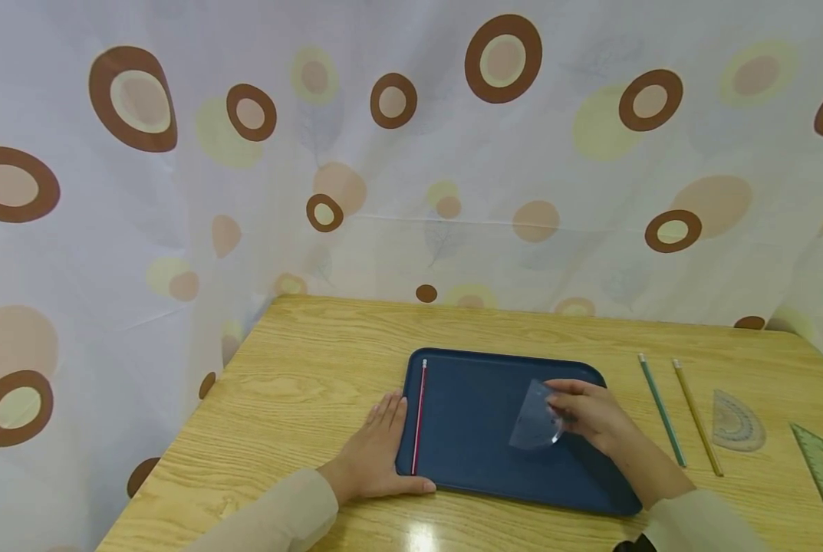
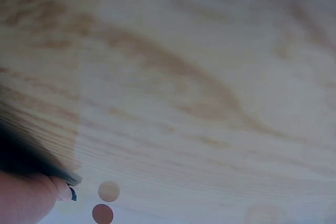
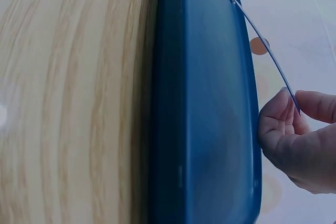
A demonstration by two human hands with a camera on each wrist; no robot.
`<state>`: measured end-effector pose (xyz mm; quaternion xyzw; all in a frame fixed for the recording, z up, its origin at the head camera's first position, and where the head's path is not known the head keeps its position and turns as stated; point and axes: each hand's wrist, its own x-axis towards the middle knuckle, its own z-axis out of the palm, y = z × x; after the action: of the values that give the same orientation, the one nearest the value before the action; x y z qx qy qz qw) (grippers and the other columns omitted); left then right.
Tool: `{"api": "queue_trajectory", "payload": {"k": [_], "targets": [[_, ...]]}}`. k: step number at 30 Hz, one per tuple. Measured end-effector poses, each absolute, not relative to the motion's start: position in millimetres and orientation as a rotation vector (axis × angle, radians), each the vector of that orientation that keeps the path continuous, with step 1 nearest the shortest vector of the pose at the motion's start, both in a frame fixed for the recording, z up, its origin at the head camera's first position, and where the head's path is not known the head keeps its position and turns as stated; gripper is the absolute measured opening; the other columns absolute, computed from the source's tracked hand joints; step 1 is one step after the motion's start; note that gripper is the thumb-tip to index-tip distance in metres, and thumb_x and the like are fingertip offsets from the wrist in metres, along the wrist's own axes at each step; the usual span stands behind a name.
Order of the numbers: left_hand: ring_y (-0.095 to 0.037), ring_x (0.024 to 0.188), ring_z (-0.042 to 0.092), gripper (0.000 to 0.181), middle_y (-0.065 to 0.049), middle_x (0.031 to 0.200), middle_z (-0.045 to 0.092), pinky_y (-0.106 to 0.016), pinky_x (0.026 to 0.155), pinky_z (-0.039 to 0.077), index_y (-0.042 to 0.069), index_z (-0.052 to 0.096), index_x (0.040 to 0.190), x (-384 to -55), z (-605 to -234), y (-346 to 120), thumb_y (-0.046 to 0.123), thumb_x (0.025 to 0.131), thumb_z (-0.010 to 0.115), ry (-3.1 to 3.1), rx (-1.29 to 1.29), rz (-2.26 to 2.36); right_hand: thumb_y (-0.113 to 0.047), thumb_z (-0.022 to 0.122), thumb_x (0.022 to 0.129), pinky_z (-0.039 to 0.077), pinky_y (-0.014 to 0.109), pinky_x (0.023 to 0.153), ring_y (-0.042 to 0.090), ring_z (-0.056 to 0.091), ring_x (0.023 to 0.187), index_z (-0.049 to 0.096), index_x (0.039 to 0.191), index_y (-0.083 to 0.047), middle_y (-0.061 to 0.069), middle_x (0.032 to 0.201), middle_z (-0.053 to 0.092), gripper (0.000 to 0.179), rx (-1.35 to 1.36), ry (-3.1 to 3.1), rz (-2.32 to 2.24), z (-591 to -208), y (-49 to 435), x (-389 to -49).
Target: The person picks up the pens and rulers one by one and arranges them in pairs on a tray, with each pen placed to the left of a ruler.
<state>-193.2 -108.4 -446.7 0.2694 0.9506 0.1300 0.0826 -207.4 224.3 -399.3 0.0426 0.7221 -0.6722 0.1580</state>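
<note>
A dark blue tray [image 1: 480, 468] lies on the wooden table, with a red pencil [image 1: 419, 418] lengthwise inside its left end. My left hand [image 1: 380, 452] rests at the tray's near left corner, fingers straight along the left side and thumb along the front rim. Over the tray, my right hand [image 1: 594, 414] pinches a clear protractor [image 1: 531, 422] between thumb and fingers. The right wrist view shows that protractor [image 3: 268, 51] nearly edge-on, tilted above the tray. In the left wrist view only part of the left hand [image 2: 26, 200] shows, at the lower left corner.
To the right of the tray, a green pencil [image 1: 663, 410] and a yellow pencil [image 1: 698, 418] lie side by side. Past them are another clear protractor [image 1: 737, 423] and a greenish set square [image 1: 821, 464]. A patterned curtain [image 1: 411, 169] hangs behind the table [image 1: 301, 368].
</note>
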Motion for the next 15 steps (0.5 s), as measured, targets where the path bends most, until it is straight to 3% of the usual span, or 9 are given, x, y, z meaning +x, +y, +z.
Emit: {"api": "queue_trajectory", "payload": {"k": [8, 15], "targets": [[-0.028, 0.145, 0.002, 0.119, -0.016, 0.157, 0.002, -0.042, 0.118, 0.013, 0.001, 0.004, 0.149, -193, -448, -108, 0.081, 0.071, 0.046, 2.842, 0.814, 0.386, -0.004, 0.052, 0.093, 0.049, 0.021, 0.063, 0.003, 0.058, 0.071, 0.035, 0.136, 0.01, -0.009, 0.081, 0.06, 0.049, 0.118, 2.054, -1.93, -400, 210, -210], [-0.029, 0.145, 0.002, 0.119, -0.016, 0.157, 0.003, -0.043, 0.118, 0.014, 0.001, 0.005, 0.149, -193, -447, -109, 0.081, 0.071, 0.046, 2.841, 0.815, 0.39, -0.003, 0.051, 0.092, 0.05, 0.02, 0.063, 0.004, 0.058, 0.07, 0.034, 0.135, 0.011, -0.008, 0.081, 0.059, 0.048, 0.14, 2.069, -1.928, -399, 193, -212]]}}
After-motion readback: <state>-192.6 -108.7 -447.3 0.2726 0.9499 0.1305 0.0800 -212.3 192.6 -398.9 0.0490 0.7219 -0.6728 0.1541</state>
